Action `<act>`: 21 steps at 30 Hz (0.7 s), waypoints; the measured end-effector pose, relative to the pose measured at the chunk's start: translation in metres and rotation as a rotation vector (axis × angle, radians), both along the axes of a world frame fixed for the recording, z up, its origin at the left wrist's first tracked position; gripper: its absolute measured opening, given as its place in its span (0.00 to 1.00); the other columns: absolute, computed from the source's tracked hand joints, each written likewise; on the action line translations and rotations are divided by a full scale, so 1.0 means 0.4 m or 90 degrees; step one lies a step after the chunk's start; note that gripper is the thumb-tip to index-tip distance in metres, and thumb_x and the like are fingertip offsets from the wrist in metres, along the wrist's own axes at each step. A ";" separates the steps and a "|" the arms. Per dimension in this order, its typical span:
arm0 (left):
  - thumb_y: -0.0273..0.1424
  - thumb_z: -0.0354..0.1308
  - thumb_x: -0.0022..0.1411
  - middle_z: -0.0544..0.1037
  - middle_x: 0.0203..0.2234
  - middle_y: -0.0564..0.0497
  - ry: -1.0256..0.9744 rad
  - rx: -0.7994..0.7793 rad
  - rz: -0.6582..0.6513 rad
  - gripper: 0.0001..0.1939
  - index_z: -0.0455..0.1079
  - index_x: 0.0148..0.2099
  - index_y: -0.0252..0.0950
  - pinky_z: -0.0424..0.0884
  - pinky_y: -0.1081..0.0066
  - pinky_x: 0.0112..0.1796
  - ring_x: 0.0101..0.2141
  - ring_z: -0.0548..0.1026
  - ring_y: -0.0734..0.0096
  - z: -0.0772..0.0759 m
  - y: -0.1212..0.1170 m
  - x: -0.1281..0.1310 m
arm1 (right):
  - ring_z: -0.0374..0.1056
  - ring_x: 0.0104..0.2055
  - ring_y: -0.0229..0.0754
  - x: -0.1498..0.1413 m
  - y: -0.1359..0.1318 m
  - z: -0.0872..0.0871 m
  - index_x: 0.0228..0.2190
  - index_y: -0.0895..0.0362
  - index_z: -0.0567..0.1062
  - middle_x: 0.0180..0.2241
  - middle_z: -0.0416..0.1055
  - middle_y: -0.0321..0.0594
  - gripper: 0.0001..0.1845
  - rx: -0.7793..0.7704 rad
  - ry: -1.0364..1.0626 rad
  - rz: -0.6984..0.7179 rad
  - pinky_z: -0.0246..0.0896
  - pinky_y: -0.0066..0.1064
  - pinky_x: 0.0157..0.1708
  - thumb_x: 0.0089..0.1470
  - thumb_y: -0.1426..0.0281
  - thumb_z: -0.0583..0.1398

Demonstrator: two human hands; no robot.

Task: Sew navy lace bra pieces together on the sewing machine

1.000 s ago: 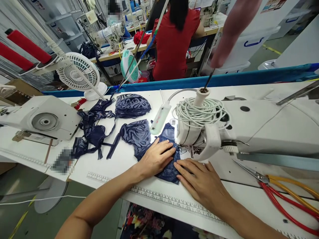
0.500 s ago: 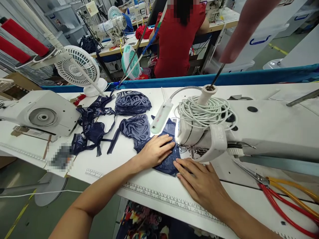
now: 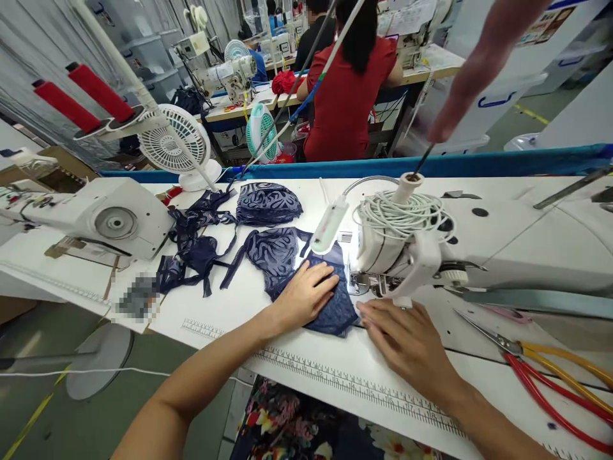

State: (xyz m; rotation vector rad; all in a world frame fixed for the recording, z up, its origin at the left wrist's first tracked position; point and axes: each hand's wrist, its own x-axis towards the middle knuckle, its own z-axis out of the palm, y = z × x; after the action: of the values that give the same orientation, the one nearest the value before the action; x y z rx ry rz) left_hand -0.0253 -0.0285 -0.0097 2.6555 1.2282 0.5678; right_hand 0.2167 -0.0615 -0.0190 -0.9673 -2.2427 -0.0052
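Note:
A navy lace garment piece [image 3: 332, 316] lies on the white sewing table, just left of the presser foot [image 3: 378, 285] of a sewing machine [image 3: 383, 246]. My left hand [image 3: 306, 295] rests flat on that piece, fingers stretched out. To the right, my right hand [image 3: 407, 338] lies on the table below the machine head, its fingers extended. Its fingertips are at the fabric's right edge; whether they touch it I cannot tell. Patterned navy lace [image 3: 275, 252] joins or overlaps the piece on the left. A small lamp [image 3: 329, 225] hangs above the fabric.
Stacked navy lace cups [image 3: 268, 204] and navy straps and pieces [image 3: 196, 249] lie to the left. Orange-and-red-handled scissors [image 3: 514, 348] lie at the right. A second machine head [image 3: 119, 217] and white fan [image 3: 175, 144] stand left. A person in red [image 3: 342, 108] sits beyond.
The view has shifted, so the table items appear farther right. My right fingertips have drawn back from on the fabric to its right edge. My left hand still lies on the lace.

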 end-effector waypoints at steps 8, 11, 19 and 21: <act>0.26 0.48 0.69 0.70 0.57 0.40 -0.034 0.002 0.048 0.19 0.62 0.61 0.35 0.60 0.49 0.61 0.61 0.64 0.57 0.009 -0.211 -0.008 | 0.73 0.29 0.39 -0.095 0.019 0.030 0.52 0.56 0.69 0.30 0.78 0.38 0.16 -0.154 -0.119 -0.016 0.58 0.28 0.25 0.65 0.68 0.51; 0.28 0.51 0.68 0.71 0.54 0.40 -0.142 0.017 0.149 0.18 0.63 0.60 0.37 0.64 0.52 0.59 0.57 0.68 0.59 0.041 -0.224 -0.042 | 0.65 0.18 0.38 -0.165 0.010 0.060 0.40 0.56 0.71 0.18 0.71 0.33 0.09 -0.189 -0.264 0.001 0.42 0.30 0.18 0.63 0.69 0.52; 0.44 0.62 0.59 0.80 0.37 0.49 -0.214 -0.393 0.092 0.21 0.73 0.51 0.38 0.74 0.68 0.39 0.36 0.77 0.62 0.165 -0.323 -0.164 | 0.56 0.19 0.37 -0.154 -0.080 0.345 0.32 0.56 0.69 0.17 0.59 0.33 0.08 0.237 -0.212 -0.055 0.40 0.34 0.21 0.62 0.74 0.52; 0.46 0.65 0.55 0.79 0.27 0.51 -0.207 -0.457 -0.002 0.18 0.76 0.38 0.36 0.72 0.72 0.33 0.28 0.76 0.68 0.172 -0.357 -0.135 | 0.55 0.18 0.34 -0.179 -0.062 0.425 0.30 0.56 0.69 0.17 0.58 0.33 0.09 0.299 -0.184 -0.095 0.39 0.33 0.20 0.62 0.74 0.52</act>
State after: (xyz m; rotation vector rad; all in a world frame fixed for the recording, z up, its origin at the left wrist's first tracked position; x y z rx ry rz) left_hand -0.0792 -0.1713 0.0591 1.8851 1.0661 0.4257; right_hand 0.1451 -0.0864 0.1511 -0.9076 -2.2625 -0.7466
